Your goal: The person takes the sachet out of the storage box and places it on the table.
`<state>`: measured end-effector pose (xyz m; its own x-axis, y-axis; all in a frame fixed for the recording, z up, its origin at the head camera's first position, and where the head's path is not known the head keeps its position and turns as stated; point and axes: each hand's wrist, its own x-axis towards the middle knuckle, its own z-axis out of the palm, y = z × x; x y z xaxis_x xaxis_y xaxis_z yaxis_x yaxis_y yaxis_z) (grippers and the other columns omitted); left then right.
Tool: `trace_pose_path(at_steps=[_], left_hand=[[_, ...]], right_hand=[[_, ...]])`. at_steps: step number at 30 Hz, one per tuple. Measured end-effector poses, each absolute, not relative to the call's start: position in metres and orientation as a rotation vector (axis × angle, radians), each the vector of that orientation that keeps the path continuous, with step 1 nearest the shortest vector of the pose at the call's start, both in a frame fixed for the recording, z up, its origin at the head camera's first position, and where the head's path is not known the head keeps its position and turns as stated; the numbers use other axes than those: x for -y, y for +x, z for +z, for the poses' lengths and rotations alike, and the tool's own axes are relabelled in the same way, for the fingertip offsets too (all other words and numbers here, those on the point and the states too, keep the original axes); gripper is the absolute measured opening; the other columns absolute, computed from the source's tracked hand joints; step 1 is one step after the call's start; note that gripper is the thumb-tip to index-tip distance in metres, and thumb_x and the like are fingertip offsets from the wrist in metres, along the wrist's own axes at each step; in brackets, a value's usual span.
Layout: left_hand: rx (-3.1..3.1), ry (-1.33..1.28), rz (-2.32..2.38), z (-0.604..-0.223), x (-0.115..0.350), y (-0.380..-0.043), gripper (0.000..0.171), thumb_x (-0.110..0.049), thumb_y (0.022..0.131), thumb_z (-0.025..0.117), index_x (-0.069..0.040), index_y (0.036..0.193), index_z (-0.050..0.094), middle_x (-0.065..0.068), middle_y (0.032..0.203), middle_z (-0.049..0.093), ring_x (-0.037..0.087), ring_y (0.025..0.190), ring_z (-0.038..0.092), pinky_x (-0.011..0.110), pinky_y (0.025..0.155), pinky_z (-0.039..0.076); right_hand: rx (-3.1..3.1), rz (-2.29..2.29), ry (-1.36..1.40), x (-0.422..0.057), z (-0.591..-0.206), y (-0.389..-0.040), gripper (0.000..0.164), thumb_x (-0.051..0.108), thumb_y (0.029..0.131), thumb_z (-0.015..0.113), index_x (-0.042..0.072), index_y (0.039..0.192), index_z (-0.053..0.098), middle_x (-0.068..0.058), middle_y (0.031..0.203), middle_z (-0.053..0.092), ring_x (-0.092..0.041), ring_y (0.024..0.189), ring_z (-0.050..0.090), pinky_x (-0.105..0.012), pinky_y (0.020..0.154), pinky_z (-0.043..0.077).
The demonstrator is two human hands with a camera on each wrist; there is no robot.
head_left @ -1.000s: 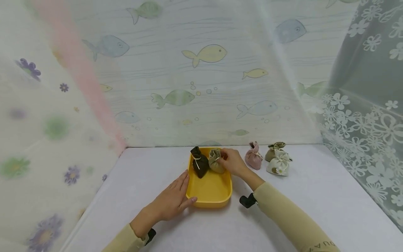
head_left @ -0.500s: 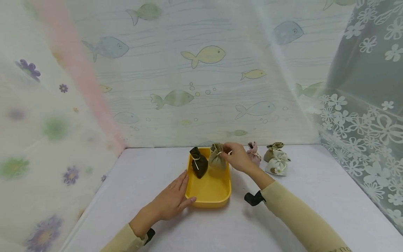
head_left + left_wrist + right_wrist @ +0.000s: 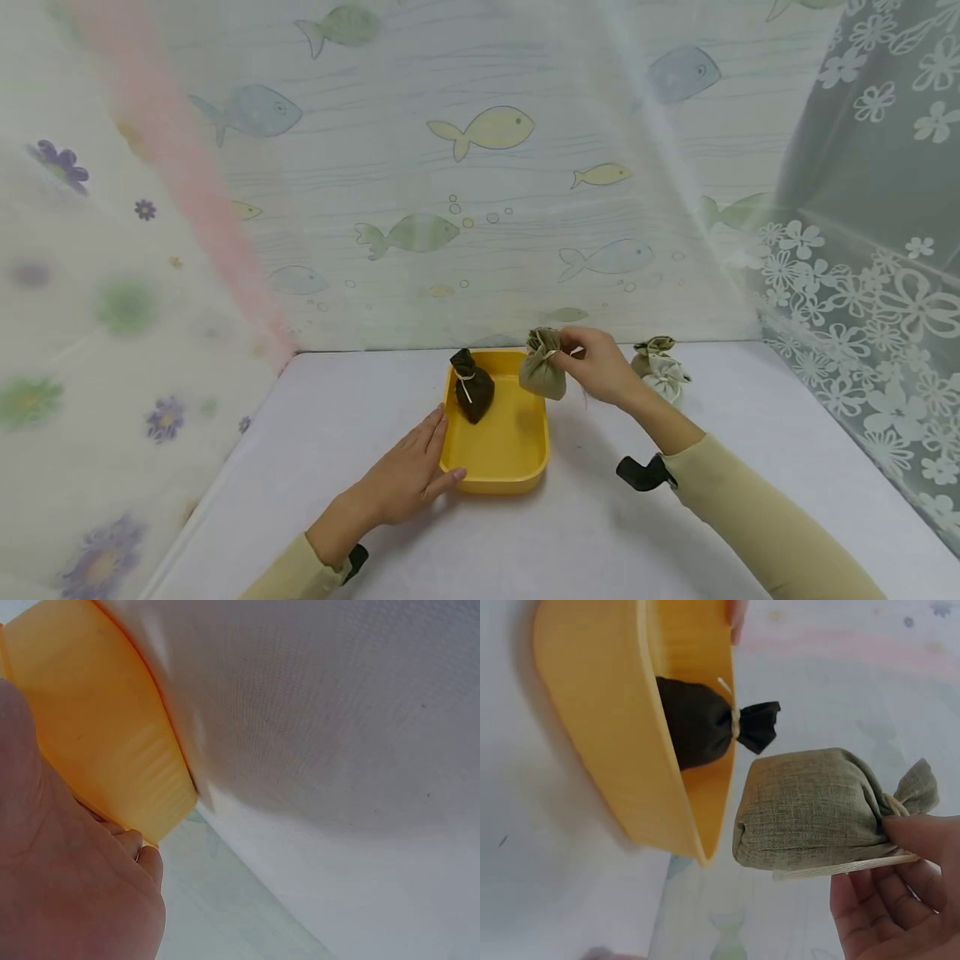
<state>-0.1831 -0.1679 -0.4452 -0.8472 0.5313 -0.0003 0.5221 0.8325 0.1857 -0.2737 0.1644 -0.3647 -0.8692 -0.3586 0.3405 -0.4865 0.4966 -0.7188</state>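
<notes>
My right hand [image 3: 600, 362] pinches a small olive-green drawstring pouch [image 3: 543, 371] by its tied neck. The pouch hangs raised over the right rim of a yellow plastic tray [image 3: 498, 454]. In the right wrist view, thumb and fingertips grip the green pouch [image 3: 802, 810] at its cord, and its body is outside the tray wall [image 3: 607, 735]. A dark brown pouch [image 3: 476, 396], tied with pale cord, leans inside the tray's far left part. Along the tray's left side rests my left hand [image 3: 401, 483], fingers straight against the wall and thumb at the near corner.
To the right on the white table [image 3: 570, 542] stand a white pouch [image 3: 666, 379] and another olive pouch [image 3: 652, 346] behind it. My right hand and wrist hide a pink pouch. A fish-print curtain [image 3: 480, 208] rises at the table's back edge.
My right hand has lifted the green pouch out of the tray and carried it right, over the rim. It now covers the pink pouch. The left hand has stayed in place.
</notes>
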Motion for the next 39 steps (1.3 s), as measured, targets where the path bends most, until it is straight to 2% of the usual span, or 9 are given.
trace_pose_path(at_steps=[7,11,15,20,24,29,39], left_hand=[[-2.960,0.856,0.275,-0.443,0.167,-0.182,0.094,-0.066,0.105,0.029,0.008,0.160,0.015,0.021,0.170,0.007,0.031,0.157,0.011,0.050,0.125,0.021],[-2.960,0.853,0.278,-0.443,0.167,-0.182,0.093,-0.066,0.105,0.030,0.008,0.160,0.015,0.022,0.170,0.007,0.032,0.157,0.012,0.049,0.125,0.021],[-2.963,0.848,0.280,-0.445,0.168,-0.181,0.093,-0.065,0.105,0.032,0.008,0.160,0.015,0.021,0.170,0.007,0.032,0.157,0.012,0.049,0.125,0.021],[-2.970,0.852,0.279,-0.448,0.168,-0.183,0.092,-0.064,0.105,0.034,0.007,0.161,0.015,0.021,0.170,0.007,0.031,0.157,0.011,0.048,0.125,0.021],[-2.975,0.858,0.286,-0.449,0.169,-0.184,0.092,-0.064,0.105,0.034,0.007,0.161,0.015,0.021,0.170,0.008,0.031,0.158,0.011,0.049,0.125,0.021],[-2.976,0.876,0.332,-0.450,0.170,-0.184,0.092,-0.063,0.105,0.037,0.008,0.160,0.016,0.022,0.170,0.009,0.033,0.157,0.013,0.052,0.124,0.024],[-2.977,0.876,0.322,-0.451,0.170,-0.185,0.093,-0.065,0.105,0.034,0.008,0.160,0.015,0.021,0.170,0.008,0.032,0.157,0.013,0.051,0.124,0.022]], right_hand=[[2.597,1.315,0.665,-0.188,-0.372,-0.269,0.010,0.004,0.097,0.066,0.002,0.105,0.071,-0.010,0.098,0.070,-0.025,0.092,0.067,-0.041,0.083,0.059],[2.602,1.293,0.647,-0.200,-0.380,-0.266,0.002,0.003,0.096,0.066,0.004,0.094,0.068,-0.008,0.094,0.069,-0.023,0.091,0.066,-0.038,0.082,0.058],[2.594,1.288,0.656,-0.211,-0.386,-0.263,0.010,0.001,0.096,0.065,0.005,0.087,0.063,-0.008,0.092,0.067,-0.023,0.091,0.065,-0.038,0.081,0.058],[2.637,1.245,0.589,-0.225,-0.395,-0.262,0.003,0.003,0.097,0.065,0.002,0.096,0.067,-0.011,0.096,0.069,-0.027,0.094,0.067,-0.040,0.081,0.058],[2.680,1.238,0.557,-0.236,-0.402,-0.261,0.012,0.003,0.097,0.064,-0.004,0.106,0.068,-0.014,0.100,0.069,-0.029,0.093,0.068,-0.036,0.075,0.057],[2.680,1.219,0.553,-0.245,-0.417,-0.263,0.008,0.000,0.095,0.065,-0.003,0.101,0.068,-0.012,0.095,0.069,-0.024,0.088,0.066,-0.029,0.070,0.057],[2.669,1.122,0.556,-0.249,-0.438,-0.263,0.005,0.002,0.094,0.069,-0.002,0.094,0.068,-0.008,0.090,0.069,-0.023,0.087,0.065,-0.039,0.078,0.058]])
